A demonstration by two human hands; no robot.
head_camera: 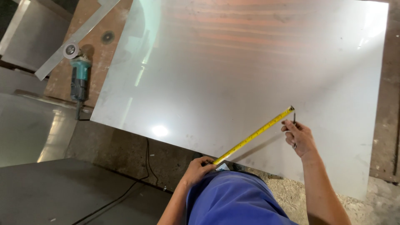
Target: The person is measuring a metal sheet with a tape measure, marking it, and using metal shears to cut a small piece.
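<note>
Your left hand [199, 168] has its grip closed around the tape measure case at the near edge of the steel sheet [250, 66], and your right hand [299, 137] has its grip closed on a thin dark marker [294, 121], held upright with its tip at the far end of the tape.

The sheet is by far the largest thing here: a wide, shiny panel lying flat over a brown board on the floor, its near edge just in front of your knees. The yellow tape [254, 135] runs diagonally across its near right part, from your left hand up to the hook beside the marker, lying close over the metal.

Off to the far left, well apart from both hands, an angle grinder [79, 77] with a teal body lies on the board, its disc touching a long flat metal strip [79, 35].

This looks like the measuring-and-marking step. The next move calls for keeping the tape taut and straight, holding the case firm against the edge, and setting the marker tip exactly at the reading without letting the blade slide.
</note>
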